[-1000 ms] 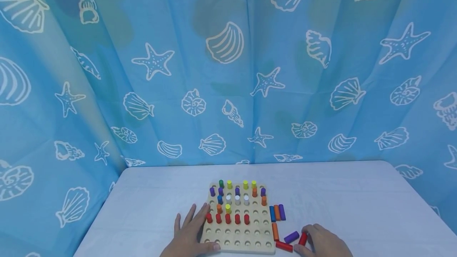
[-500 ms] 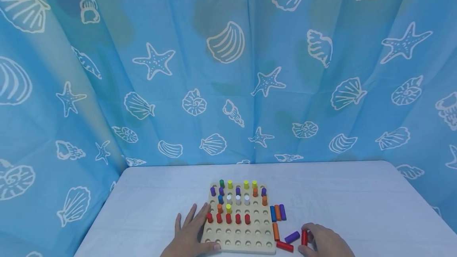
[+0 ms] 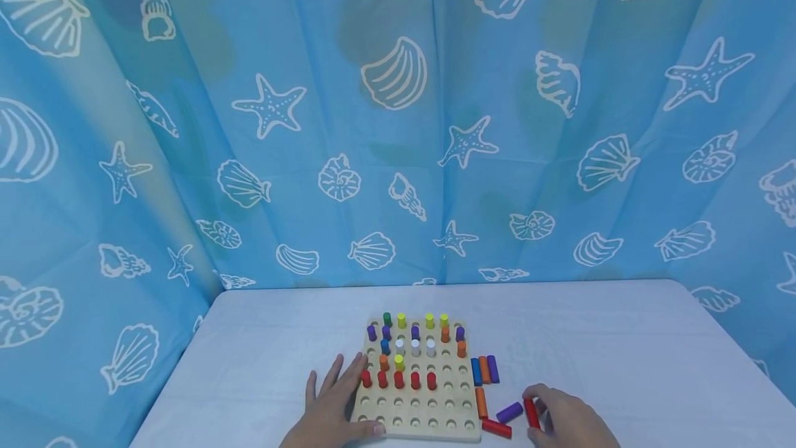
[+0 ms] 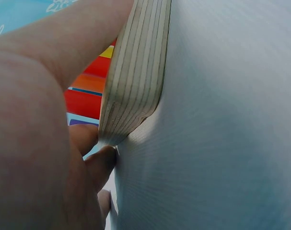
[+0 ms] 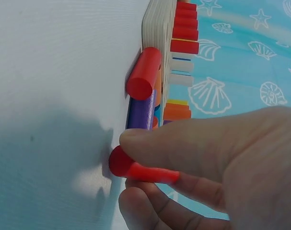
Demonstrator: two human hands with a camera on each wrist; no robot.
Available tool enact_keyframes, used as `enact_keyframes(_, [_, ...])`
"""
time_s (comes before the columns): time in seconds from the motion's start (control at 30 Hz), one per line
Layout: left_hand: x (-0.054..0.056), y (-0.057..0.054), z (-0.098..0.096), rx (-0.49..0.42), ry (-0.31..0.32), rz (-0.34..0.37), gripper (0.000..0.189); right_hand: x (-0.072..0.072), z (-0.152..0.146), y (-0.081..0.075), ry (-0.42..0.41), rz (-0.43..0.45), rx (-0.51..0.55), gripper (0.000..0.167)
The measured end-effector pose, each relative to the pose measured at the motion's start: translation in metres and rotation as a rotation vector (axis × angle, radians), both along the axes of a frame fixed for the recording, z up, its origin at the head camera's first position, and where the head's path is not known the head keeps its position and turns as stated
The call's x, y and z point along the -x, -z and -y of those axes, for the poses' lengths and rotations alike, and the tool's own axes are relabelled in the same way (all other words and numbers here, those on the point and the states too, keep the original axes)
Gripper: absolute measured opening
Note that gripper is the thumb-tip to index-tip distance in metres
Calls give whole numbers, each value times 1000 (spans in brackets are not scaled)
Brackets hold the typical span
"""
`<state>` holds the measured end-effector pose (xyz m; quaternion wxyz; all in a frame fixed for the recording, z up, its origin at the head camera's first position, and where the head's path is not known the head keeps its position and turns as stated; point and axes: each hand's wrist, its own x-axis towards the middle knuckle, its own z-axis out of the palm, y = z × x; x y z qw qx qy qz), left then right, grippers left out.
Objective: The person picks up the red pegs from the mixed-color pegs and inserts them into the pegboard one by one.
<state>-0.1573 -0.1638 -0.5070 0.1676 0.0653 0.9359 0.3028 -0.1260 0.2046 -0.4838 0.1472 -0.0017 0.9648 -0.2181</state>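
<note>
My left hand (image 3: 332, 406) rests at the left side of a pale wooden pegboard (image 3: 423, 413), fingers spread and thumb over its front corner. The left wrist view has fingers against the layered board edge (image 4: 135, 72). My right hand (image 3: 569, 422) pinches a red peg (image 3: 531, 413) between thumb and fingers, right of the board. In the right wrist view that red peg (image 5: 152, 173) lies across the fingers with one round end showing. Beside it are a loose purple peg (image 3: 510, 413) and another loose red peg (image 3: 496, 428). A row of red pegs (image 3: 399, 380) stands in the board.
Loose blue (image 3: 475, 371), orange (image 3: 484, 370) and purple (image 3: 493, 369) pegs lie along the board's right side, with an orange peg (image 3: 481, 403) nearer the front. Upright coloured pegs fill some back holes. A blue shell-patterned curtain (image 3: 398, 157) hangs behind the white table (image 3: 597, 337).
The red peg in my right hand has turned, its far end swinging from right-leaning through upright to left-leaning. My left hand stays at the board, which holds the same pegs.
</note>
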Motion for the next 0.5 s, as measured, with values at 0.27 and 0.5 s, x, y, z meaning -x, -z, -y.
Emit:
enact_keyframes(0.27, [1,0,0,-7,0,-2,119,0,1,-4,10,-20,39,35])
enact_keyframes(0.5, [1,1,0,-5,5,-8,119,1,1,-5,18,-10,25,35])
